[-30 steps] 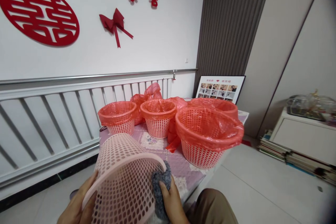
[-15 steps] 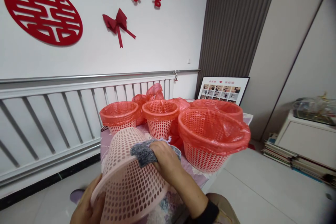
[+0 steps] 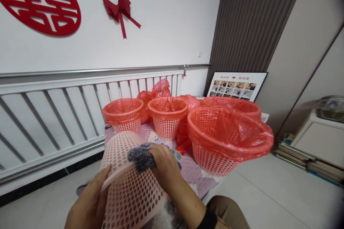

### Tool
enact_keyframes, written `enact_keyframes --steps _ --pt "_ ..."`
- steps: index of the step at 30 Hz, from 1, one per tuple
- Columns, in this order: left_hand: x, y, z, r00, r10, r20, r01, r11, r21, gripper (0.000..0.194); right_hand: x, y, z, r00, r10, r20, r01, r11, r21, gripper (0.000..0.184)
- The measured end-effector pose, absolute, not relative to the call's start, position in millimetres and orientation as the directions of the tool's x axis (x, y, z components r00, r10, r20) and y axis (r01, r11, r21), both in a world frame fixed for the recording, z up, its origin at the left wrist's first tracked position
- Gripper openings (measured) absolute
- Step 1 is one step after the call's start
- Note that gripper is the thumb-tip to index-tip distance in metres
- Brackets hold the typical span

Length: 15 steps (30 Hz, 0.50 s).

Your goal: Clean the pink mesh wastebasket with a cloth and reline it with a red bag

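A pale pink perforated plastic basket point(image 3: 120, 150) lies tilted in front of me, its open mouth facing me. My left hand point(image 3: 90, 198) is closed on the left side of its rim, thumb on one face and fingers partly hidden inside. In my right hand point(image 3: 165, 166) is a fuzzy grey cloth point(image 3: 142, 157), pressed over the upper rim of the basket. The cloth drapes on both sides of the fingers. Beyond the right hand stands a large basket point(image 3: 215, 159) lined with a red plastic bag point(image 3: 231, 128).
Two smaller red-lined baskets, a left one point(image 3: 126, 127) and a middle one point(image 3: 166, 127), stand at the back of the cloth-covered table point(image 3: 200, 184). A white radiator point(image 3: 67, 114) runs along the wall. A framed photo board point(image 3: 239, 84) leans behind. Books point(image 3: 309, 164) are stacked on the floor at right.
My right hand and the cloth have shifted slightly left along the rim. My left hand has moved a little up on the rim. The camera view has tilted down slightly.
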State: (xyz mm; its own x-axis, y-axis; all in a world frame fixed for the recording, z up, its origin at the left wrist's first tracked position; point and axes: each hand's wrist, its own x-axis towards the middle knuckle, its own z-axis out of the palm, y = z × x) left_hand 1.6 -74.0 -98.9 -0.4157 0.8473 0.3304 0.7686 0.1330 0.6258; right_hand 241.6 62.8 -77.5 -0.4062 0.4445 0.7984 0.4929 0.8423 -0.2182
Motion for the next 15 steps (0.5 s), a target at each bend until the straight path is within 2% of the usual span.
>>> enact_keyframes --steps 3,6,8,12,15 --pt "-1 -77 -100 -0.464 0.827 0.316 0.746 0.174 0.643 0.056 254 68 -100 -0.303 0.564 0.768 0.446 0.796 -0.409 0.026" --pt "-11 -80 -107 -0.474 0.822 0.318 0.749 0.186 0.636 0.055 264 67 -142 -0.151 0.749 0.645 0.404 0.642 -0.651 0.025" --pt "-18 -83 -112 -0.468 0.826 0.314 0.752 0.185 0.633 0.054 267 60 -176 -0.061 0.831 0.553 0.369 0.533 -0.761 0.022" --pt "-27 -90 -117 -0.517 0.804 0.294 0.71 0.21 0.672 0.055 264 38 -236 0.03 0.893 0.449 0.285 0.423 -0.86 0.033" --pt "-29 -95 -119 -0.545 0.797 0.261 0.665 0.222 0.713 0.056 260 27 -249 0.063 0.911 0.409 0.229 0.385 -0.894 0.037"
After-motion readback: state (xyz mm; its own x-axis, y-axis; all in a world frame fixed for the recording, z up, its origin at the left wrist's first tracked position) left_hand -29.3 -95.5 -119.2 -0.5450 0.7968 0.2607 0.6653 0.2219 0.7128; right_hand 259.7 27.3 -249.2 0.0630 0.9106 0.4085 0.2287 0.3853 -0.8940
